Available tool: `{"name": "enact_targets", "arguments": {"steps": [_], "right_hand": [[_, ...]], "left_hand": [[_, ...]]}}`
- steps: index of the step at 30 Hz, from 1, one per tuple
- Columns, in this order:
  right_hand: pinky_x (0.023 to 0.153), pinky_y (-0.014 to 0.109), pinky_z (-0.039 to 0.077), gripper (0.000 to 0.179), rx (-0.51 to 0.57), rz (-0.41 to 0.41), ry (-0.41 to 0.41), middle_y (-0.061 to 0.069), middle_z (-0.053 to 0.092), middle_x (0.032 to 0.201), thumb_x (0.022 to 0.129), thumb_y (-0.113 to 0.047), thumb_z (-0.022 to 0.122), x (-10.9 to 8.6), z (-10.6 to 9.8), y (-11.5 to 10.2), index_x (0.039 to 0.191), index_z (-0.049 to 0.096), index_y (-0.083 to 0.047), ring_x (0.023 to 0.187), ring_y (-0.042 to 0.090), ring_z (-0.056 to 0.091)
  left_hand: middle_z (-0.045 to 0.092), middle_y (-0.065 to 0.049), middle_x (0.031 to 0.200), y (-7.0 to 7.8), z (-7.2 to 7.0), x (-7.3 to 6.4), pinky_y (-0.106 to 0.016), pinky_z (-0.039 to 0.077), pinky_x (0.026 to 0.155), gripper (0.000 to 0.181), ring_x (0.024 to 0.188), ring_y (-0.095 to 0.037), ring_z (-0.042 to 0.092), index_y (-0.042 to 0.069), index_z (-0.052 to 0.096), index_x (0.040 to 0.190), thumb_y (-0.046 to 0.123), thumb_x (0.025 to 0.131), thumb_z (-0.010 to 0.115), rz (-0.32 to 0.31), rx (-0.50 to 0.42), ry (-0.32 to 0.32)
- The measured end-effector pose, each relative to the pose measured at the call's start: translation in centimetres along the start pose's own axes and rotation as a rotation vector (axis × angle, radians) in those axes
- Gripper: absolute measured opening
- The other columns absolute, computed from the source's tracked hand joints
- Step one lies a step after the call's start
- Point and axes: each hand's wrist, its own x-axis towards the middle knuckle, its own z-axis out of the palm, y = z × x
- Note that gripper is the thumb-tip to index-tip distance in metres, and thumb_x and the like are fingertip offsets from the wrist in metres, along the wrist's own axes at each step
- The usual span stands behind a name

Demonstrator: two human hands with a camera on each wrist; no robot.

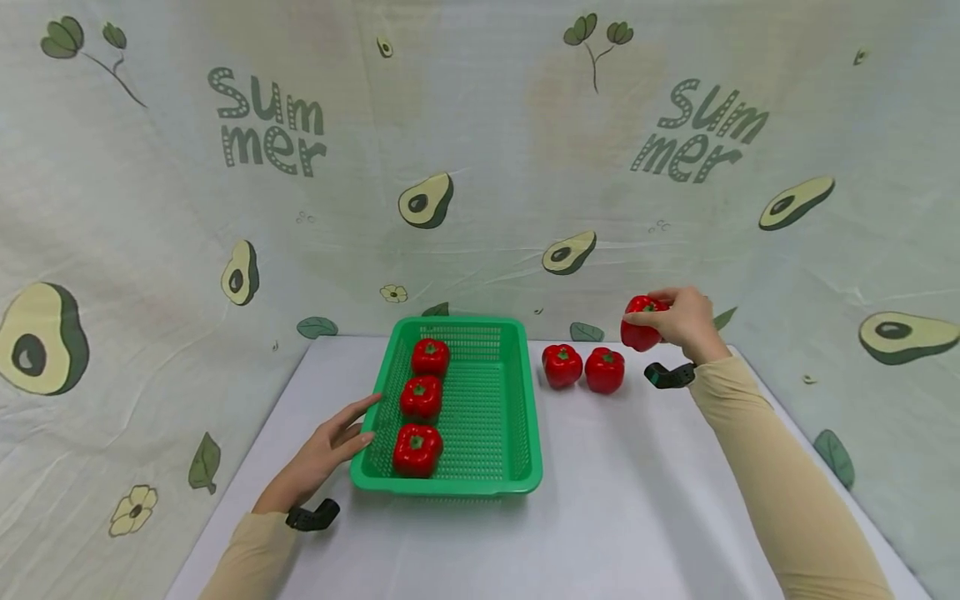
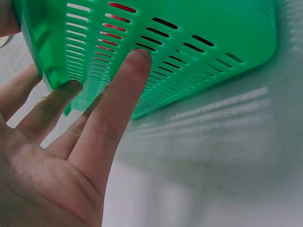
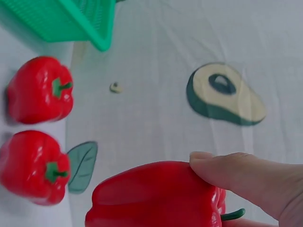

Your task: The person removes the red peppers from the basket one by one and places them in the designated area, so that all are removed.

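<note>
A green plastic basket (image 1: pixel 483 487) stands on the white table, with three red bell peppers (image 1: pixel 421 398) in a column along its left side. My left hand (image 1: pixel 330 450) touches the basket's left side; in the left wrist view the fingers (image 2: pixel 111 109) lie fairly straight against the slotted wall (image 2: pixel 189 28). Off to the right, my right hand (image 1: pixel 682 321) pinches a red bell pepper (image 1: pixel 639 335) above the table. The right wrist view shows the thumb (image 3: pixel 227 172) on this pepper (image 3: pixel 156 196), near its green stem.
Two more red bell peppers (image 1: pixel 562 366) sit side by side on the table, between the basket and my right hand. Behind the table (image 1: pixel 600 492) hangs a pale cloth (image 1: pixel 480 125) printed with avocados, leaves and lettering.
</note>
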Motion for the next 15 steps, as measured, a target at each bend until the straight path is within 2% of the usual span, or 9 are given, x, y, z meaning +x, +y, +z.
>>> {"name": "enact_targets", "arguments": {"steps": [6,15], "right_hand": [[0.095,0.06,0.061,0.077,-0.01,0.027,0.039,0.039,0.046,0.148,0.1,-0.022,0.081,-0.2,0.1,2.5,0.156,0.044,0.015,0.13,0.059,0.05],[0.095,0.059,0.061,0.077,-0.014,0.053,0.042,0.04,0.048,0.148,0.101,-0.022,0.079,-0.3,0.8,5.2,0.157,0.042,0.015,0.128,0.059,0.052]], "left_hand": [[0.026,-0.017,0.178,0.2,0.1,-0.3,-0.069,0.043,0.116,0.064,0.157,-0.052,0.034,0.021,0.035,0.173,0.023,0.114,0.061,0.012,-0.009,0.009],[0.023,-0.016,0.179,0.2,0.2,-0.3,-0.074,0.037,0.117,0.063,0.158,-0.056,0.028,0.022,0.036,0.172,0.024,0.114,0.061,0.01,0.003,0.007]]}}
